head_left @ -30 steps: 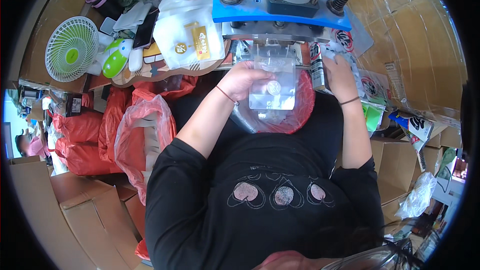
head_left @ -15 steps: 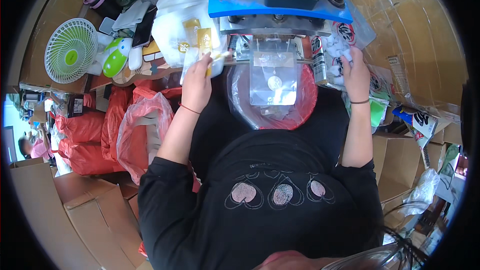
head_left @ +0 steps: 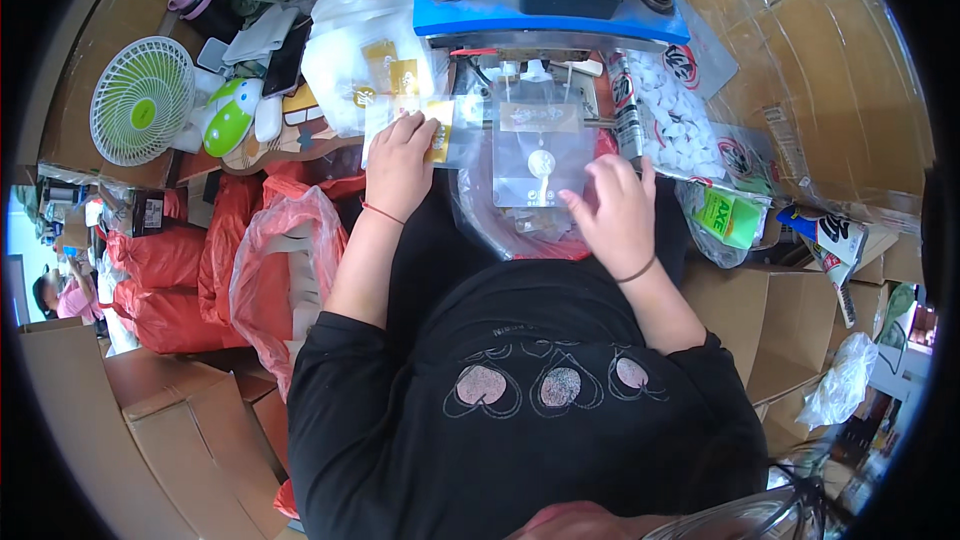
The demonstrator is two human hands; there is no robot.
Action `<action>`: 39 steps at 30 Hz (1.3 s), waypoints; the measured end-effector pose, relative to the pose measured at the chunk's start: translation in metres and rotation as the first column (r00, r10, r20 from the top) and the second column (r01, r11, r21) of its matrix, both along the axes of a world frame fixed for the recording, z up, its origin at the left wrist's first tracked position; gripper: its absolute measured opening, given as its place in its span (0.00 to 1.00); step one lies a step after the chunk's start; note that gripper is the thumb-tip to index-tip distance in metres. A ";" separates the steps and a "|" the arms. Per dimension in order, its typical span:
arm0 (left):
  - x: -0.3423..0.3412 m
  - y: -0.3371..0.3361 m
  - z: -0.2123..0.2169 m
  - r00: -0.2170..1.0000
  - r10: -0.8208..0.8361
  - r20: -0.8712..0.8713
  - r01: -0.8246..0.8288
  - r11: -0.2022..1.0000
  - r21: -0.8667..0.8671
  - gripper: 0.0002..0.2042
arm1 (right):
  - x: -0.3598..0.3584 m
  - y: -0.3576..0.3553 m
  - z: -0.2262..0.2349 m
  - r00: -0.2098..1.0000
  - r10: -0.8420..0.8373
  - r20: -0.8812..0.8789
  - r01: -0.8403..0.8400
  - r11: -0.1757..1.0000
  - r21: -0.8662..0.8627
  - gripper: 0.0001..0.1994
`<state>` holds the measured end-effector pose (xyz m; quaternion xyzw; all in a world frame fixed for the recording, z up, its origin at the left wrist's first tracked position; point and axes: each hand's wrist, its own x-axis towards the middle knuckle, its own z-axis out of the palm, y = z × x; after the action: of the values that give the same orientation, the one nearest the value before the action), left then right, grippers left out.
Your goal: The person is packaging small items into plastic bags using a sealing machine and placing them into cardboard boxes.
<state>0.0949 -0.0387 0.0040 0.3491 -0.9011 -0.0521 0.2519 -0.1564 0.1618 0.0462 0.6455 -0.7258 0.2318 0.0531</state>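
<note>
My left hand (head_left: 400, 162) is closed on a clear plastic bag with gold print (head_left: 440, 130), held beside the press, at the edge of a stack of similar bags (head_left: 345, 65). Another clear printed bag (head_left: 522, 155) with a white round mark hangs at the front of the press (head_left: 545, 25), its upper end beneath the blue plate. My right hand (head_left: 618, 210) is by that bag's lower right corner, thumb and fingers apart, and seems to hold nothing. Whether the thumb touches the bag I cannot tell. Many small white plastic pieces (head_left: 672, 105) lie in an opened printed package to the right.
Below the hanging bag stands a red basin lined with clear plastic (head_left: 480, 225), with plastic scraps in it. Left are a green-and-white fan (head_left: 145, 105), a phone (head_left: 288, 58) and red bags (head_left: 170, 260). Cardboard boxes (head_left: 200, 430) flank me. Far left, a person in pink (head_left: 75, 295).
My right hand has left the white pieces and moved left and nearer to the hanging bag. My left hand has moved slightly right with its gold-printed bag.
</note>
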 end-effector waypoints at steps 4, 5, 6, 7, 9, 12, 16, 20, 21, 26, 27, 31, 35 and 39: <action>0.000 -0.003 0.005 0.991 0.048 -0.127 -0.064 0.991 -0.118 0.19 | 0.011 0.010 -0.024 0.956 0.036 0.290 -0.016 0.997 -0.069 0.26; -0.004 -0.003 0.013 0.970 0.078 -0.232 -0.130 0.966 -0.222 0.20 | 0.010 0.010 -0.036 0.957 0.024 0.291 -0.005 0.998 -0.067 0.26; -0.006 -0.005 0.019 0.971 0.086 -0.223 -0.151 0.944 -0.293 0.21 | 0.010 0.005 -0.046 0.702 0.042 0.711 -0.012 0.999 -0.046 0.25; -0.009 -0.009 0.017 0.971 0.093 -0.222 -0.157 0.943 -0.292 0.21 | 0.012 -0.003 -0.044 0.277 0.041 0.960 -0.037 0.999 -0.032 0.25; -0.021 -0.022 0.006 0.972 0.227 0.066 -0.206 0.950 -0.236 0.23 | 0.007 -0.024 -0.047 -0.088 -0.023 0.996 0.019 1.000 0.025 0.19; -0.031 -0.015 0.000 0.971 0.119 0.208 -0.097 0.989 -0.111 0.41 | -0.014 -0.029 -0.067 -0.146 0.083 0.986 -0.048 0.995 -0.091 0.08; -0.028 0.038 -0.009 0.839 -0.021 -0.543 0.359 0.772 0.525 0.46 | -0.015 0.000 -0.046 0.129 0.199 0.971 -0.259 0.952 -0.161 0.04; -0.036 0.112 -0.030 0.643 0.492 -0.587 0.739 -0.195 0.645 0.39 | 0.001 0.025 -0.060 0.259 0.125 0.958 -0.355 0.935 -0.026 0.04; -0.043 0.120 -0.030 0.699 0.528 -0.482 0.660 -0.216 0.720 0.37 | 0.004 0.032 -0.062 0.279 0.119 0.953 -0.409 0.912 0.006 0.06; -0.017 0.084 -0.053 0.826 0.342 -0.448 0.483 -0.021 0.875 0.22 | -0.057 0.081 -0.072 0.825 0.137 0.548 -0.358 0.876 0.322 0.15; 0.003 0.067 -0.059 0.877 0.273 -0.396 0.394 0.063 0.917 0.21 | -0.080 0.095 -0.075 0.878 0.009 0.479 -0.214 0.902 0.375 0.13; 0.037 0.032 -0.061 0.926 0.155 -0.344 0.282 0.323 0.903 0.22 | -0.172 0.146 -0.105 0.813 -0.549 -0.192 0.566 0.673 0.476 0.12; 0.030 0.023 -0.054 0.981 0.134 -0.139 0.133 0.051 0.990 0.33 | -0.265 0.186 -0.172 0.787 -0.612 -0.081 0.614 0.765 0.192 0.40; 0.064 0.037 -0.069 0.887 0.442 -0.131 0.263 -0.252 0.931 0.36 | -0.262 0.126 -0.158 0.810 -0.542 -0.225 0.587 0.745 0.317 0.34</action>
<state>0.1591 -0.0012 -0.0648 0.4560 -0.3881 -0.7974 0.0744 -0.4185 0.2881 -0.1122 0.4059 -0.9127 0.0244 0.0406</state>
